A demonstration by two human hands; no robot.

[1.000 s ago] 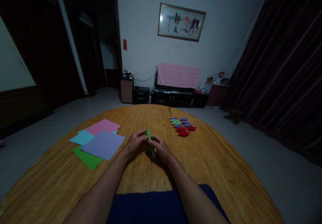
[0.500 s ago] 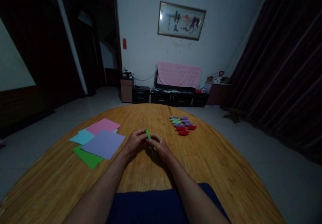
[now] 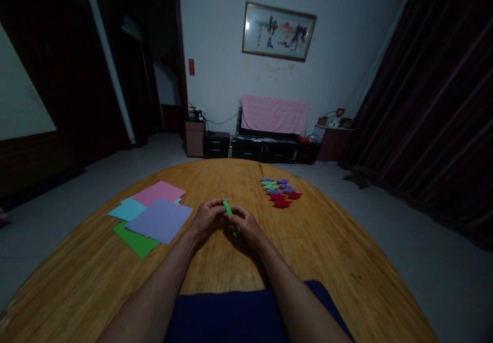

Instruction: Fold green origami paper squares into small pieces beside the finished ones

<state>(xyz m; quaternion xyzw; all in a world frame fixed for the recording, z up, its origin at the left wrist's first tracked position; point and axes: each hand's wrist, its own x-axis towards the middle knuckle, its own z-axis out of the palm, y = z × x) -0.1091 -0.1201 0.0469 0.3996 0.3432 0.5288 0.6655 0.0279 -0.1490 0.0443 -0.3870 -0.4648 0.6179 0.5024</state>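
"Because I can't see this, would you start at the hands?"

"They meet near the middle of the tabletop (image 3: 308,261). The right hand (image 3: 246,226) pinches a narrow green paper strip (image 3: 227,208) between thumb and fingers; the left hand (image 3: 208,216) is closed on its far end. The strip slants between them, its near end pointing toward the person. Whether the hands rest on the wood, I can't tell."

"How is such a strip best handled?"

"My judgement: line the edges up under the left fingertips, then run the right thumb along each fold with even pressure. Squeezing hard could buckle so slim a piece. Its layers are too small to make out."

"And farther out?"

"Left of the hands, flat sheets overlap: a purple sheet (image 3: 159,221) over a pink sheet (image 3: 162,191), a light blue sheet (image 3: 128,210) and a green sheet (image 3: 135,243). Right and beyond, small folded pieces (image 3: 283,204) cluster, red ones nearest."
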